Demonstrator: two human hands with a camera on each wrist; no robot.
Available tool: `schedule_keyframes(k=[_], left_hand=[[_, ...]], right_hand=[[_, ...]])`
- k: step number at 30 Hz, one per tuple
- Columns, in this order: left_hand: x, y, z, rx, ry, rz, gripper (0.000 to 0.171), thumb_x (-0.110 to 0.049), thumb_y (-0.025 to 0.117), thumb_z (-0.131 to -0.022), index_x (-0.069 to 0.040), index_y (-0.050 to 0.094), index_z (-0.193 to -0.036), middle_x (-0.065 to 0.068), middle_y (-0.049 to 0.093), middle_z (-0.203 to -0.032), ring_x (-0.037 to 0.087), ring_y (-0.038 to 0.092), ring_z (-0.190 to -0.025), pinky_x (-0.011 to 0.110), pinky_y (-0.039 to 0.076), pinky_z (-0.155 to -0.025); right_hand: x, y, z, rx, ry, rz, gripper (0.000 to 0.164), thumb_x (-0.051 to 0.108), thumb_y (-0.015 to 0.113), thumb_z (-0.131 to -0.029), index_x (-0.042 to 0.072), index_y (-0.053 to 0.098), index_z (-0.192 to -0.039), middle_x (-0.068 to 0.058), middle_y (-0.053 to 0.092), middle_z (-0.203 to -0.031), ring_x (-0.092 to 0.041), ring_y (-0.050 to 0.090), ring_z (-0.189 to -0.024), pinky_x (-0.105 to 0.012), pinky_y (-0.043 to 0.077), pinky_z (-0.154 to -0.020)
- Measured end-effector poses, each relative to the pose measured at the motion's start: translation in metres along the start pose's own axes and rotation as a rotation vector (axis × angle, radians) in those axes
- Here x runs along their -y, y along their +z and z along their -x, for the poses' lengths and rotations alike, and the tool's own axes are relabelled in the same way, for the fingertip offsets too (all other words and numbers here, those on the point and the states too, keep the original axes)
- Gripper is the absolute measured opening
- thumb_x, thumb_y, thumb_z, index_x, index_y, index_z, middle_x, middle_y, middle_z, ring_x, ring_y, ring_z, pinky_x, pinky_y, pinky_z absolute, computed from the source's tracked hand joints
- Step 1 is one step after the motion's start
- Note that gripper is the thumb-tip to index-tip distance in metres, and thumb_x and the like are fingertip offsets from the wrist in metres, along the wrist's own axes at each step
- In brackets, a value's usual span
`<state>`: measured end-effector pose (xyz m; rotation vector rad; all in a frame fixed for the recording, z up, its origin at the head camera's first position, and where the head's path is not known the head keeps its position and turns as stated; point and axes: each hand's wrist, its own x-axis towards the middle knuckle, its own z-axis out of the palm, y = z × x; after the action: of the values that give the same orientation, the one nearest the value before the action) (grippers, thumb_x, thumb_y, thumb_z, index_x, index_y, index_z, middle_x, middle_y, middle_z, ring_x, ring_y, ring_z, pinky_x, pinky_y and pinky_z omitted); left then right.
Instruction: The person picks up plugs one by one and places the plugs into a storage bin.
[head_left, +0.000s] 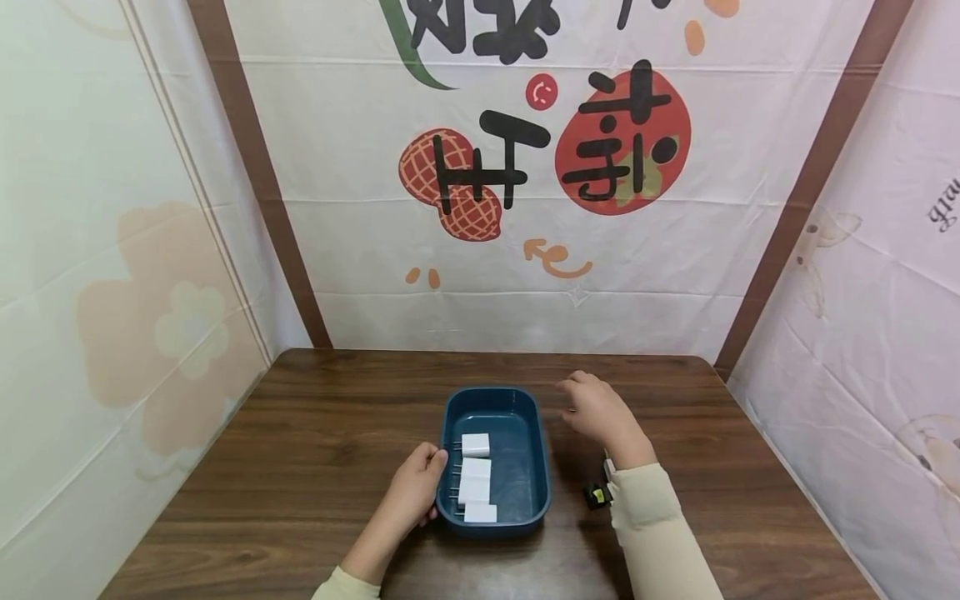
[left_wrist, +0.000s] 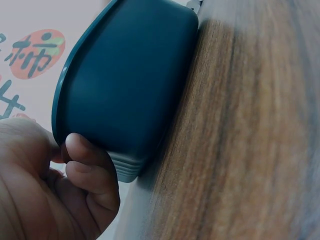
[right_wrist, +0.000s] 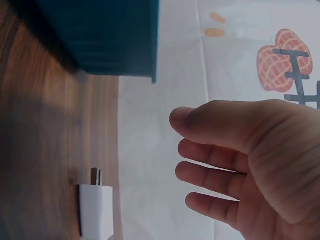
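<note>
A dark blue rectangular tray (head_left: 528, 467) stands on the table with several white plug-in chargers (head_left: 475, 479) in a column along its left side, their prongs facing left. My left hand (head_left: 414, 483) grips the tray's left wall, thumb at the rim and fingers curled against the outside, as the left wrist view shows. To the right of the tray, my right hand (head_left: 603, 417) hovers over the table with loosely bent, empty fingers. In the right wrist view, another white charger (right_wrist: 97, 212) lies on the table below that hand, apart from it.
Near my right forearm lies a small black object (head_left: 597, 497) with a yellow-green label, partly covered by the sleeve. The brown wooden table (head_left: 322, 442) ends at a printed white cloth (head_left: 360, 275) at the back, with more cloth at both sides.
</note>
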<state>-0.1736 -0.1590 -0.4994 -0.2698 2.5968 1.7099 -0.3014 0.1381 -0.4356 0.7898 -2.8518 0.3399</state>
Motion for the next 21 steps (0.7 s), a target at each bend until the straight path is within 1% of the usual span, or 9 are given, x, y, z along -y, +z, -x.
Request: schedule_keyframes(k=[5, 10, 14, 21], left_hand=[[0.001, 0.001, -0.001, 0.003, -0.001, 0.005, 0.029, -0.033, 0.045, -0.110, -0.006, 0.056, -0.111, 0.008, 0.051, -0.059, 0.020, 0.050, -0.041, 0.028, 0.041, -0.036], [0.001, 0.000, -0.001, 0.005, 0.002, 0.004, 0.031, -0.035, 0.045, -0.110, -0.007, 0.056, -0.111, 0.008, 0.051, -0.059, 0.019, 0.051, -0.041, 0.027, 0.041, -0.036], [0.001, 0.000, -0.001, 0.003, 0.003, 0.006, 0.030, -0.035, 0.045, -0.110, -0.007, 0.056, -0.111, 0.007, 0.051, -0.058, 0.019, 0.050, -0.041, 0.027, 0.041, -0.036], [0.000, 0.001, 0.000, -0.002, 0.002, 0.004, 0.029, -0.032, 0.044, -0.110, -0.006, 0.056, -0.111, 0.007, 0.050, -0.057, 0.018, 0.050, -0.040, 0.027, 0.040, -0.035]], right_hand=[[-0.005, 0.005, 0.001, 0.003, 0.029, 0.004, 0.043, 0.015, 0.078, -0.090, 0.005, 0.067, -0.131, -0.013, 0.064, -0.123, -0.033, 0.063, -0.113, -0.051, 0.052, -0.098], [-0.012, 0.010, 0.002, 0.011, 0.054, 0.021, 0.044, 0.017, 0.078, -0.091, 0.003, 0.067, -0.130, -0.014, 0.064, -0.124, -0.036, 0.062, -0.116, -0.054, 0.050, -0.100], [-0.017, 0.015, 0.000, 0.036, 0.077, 0.024, 0.045, 0.018, 0.078, -0.090, 0.003, 0.067, -0.130, -0.015, 0.064, -0.123, -0.037, 0.062, -0.116, -0.056, 0.049, -0.101], [-0.022, 0.020, 0.002, 0.062, 0.117, -0.007, 0.046, 0.012, 0.077, -0.089, 0.000, 0.065, -0.132, -0.019, 0.061, -0.130, -0.042, 0.059, -0.122, -0.059, 0.046, -0.104]])
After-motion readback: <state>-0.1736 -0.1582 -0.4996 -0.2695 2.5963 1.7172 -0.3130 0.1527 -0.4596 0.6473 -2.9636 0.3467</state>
